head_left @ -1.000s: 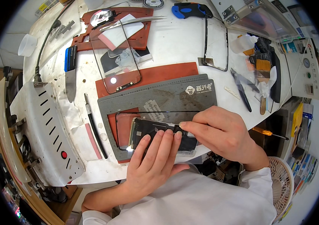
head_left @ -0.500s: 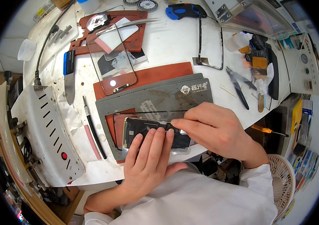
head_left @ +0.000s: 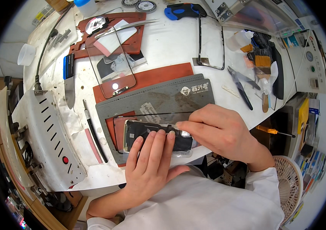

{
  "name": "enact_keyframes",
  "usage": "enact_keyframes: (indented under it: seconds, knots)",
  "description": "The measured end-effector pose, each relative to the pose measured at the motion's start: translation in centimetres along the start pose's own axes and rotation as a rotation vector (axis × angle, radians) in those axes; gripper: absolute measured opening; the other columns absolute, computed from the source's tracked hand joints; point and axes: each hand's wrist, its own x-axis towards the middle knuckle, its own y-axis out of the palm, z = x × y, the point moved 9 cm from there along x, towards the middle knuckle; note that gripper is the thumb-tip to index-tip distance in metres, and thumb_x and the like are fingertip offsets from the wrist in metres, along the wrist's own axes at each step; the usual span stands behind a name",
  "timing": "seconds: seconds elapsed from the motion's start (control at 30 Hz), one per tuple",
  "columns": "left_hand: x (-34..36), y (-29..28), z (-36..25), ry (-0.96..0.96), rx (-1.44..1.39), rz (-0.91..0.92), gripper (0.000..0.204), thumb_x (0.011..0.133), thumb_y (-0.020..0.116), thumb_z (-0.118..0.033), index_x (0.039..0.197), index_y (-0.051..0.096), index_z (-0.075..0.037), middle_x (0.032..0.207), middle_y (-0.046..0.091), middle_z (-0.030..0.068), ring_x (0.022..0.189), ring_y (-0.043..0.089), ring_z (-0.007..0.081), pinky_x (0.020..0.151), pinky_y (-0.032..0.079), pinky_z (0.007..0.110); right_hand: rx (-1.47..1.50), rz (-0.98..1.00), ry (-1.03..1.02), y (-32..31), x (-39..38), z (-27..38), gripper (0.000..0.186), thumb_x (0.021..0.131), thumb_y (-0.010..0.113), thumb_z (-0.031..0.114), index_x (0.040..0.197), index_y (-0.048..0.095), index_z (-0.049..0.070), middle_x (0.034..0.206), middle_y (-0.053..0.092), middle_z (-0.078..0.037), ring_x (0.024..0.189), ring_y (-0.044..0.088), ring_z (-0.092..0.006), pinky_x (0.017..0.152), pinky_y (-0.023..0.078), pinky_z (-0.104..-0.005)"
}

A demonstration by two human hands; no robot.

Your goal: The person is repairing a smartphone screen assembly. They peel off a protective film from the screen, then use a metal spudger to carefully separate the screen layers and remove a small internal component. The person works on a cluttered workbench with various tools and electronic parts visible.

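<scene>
While the left hand (head_left: 147, 166) lies flat with its fingers slightly spread, its fingertips press on a dark smartphone display assembly (head_left: 142, 129) at the near side of a cluttered white workbench (head_left: 166, 50). The left grip is loose and unclosed — it holds the part down rather than clasping it. At the part's far edge, toward its right end, the right hand (head_left: 222, 132) brings its thumb and forefinger close together; from where I stand, I cannot tell whether anything is pinched between them.

The assembly lies over a black-edged clear panel (head_left: 114, 132) on a grey textured mat (head_left: 126, 105), with a red-brown sheet (head_left: 166, 74) showing beyond the mat's far side. A clear phone-shaped glass (head_left: 131, 85) slants across that sheet's left end.

To the left lie a craft knife (head_left: 90, 125), a pink strip (head_left: 93, 145) and a blue-and-black-handled knife (head_left: 69, 82), beside a slotted white metal housing (head_left: 50, 138) with a red button (head_left: 65, 159). On the right, pliers (head_left: 241, 91) rest near a wide brush (head_left: 262, 62) and a dropper bottle (head_left: 238, 41); farther left of these stands out a thin black frame (head_left: 223, 46). An orange-handled screwdriver (head_left: 268, 130) shows at the far right, past the bench's edge.
</scene>
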Motion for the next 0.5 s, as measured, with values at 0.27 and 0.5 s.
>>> enact_keyframes:
  seconds: [0.27,0.5]
  knots:
    - [0.01,-0.04,-0.03,0.002,0.004,-0.009,0.072,0.096,0.058,-0.066,0.133,0.072,-0.006,0.137,0.065,0.0113,0.126,0.063,0.0240,0.113,0.046,0.044,-0.012,0.001,0.010,-0.24,-0.37,-0.10,0.038,0.073,0.077,0.003,0.110,0.074,0.001,0.096,0.066,-0.007,0.083,0.067,-0.0233,0.066,0.056,-0.0341]
    - [0.08,-0.09,-0.04,-0.002,0.007,-0.008,0.072,0.097,0.057,-0.067,0.133,0.073,-0.006,0.137,0.065,0.0110,0.126,0.062,0.0238,0.113,0.046,0.044,-0.011,-0.003,0.026,-0.44,-0.59,-0.17,0.041,0.069,0.078,0.001,0.110,0.074,0.002,0.096,0.067,-0.007,0.083,0.067,-0.0235,0.067,0.057,-0.0339]
